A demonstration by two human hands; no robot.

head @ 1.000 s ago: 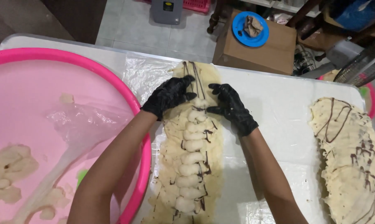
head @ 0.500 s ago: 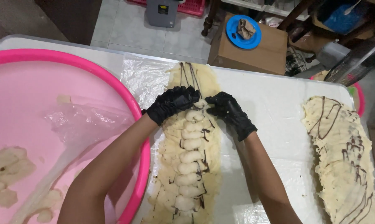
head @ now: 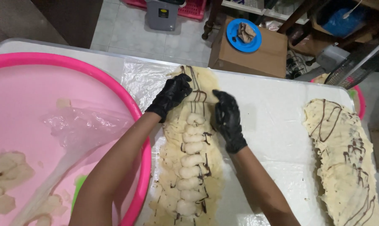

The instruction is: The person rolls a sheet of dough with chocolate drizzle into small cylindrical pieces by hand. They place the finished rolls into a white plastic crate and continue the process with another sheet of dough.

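My left hand (head: 171, 95) and right hand (head: 227, 119) have spread since a second ago, both curled gripping the dough sheet (head: 188, 159) edges, folding over the banana pieces (head: 190, 165).

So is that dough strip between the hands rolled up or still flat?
Mostly flat: the dough strip lies spread, banana pieces exposed; only its far end is folding over.
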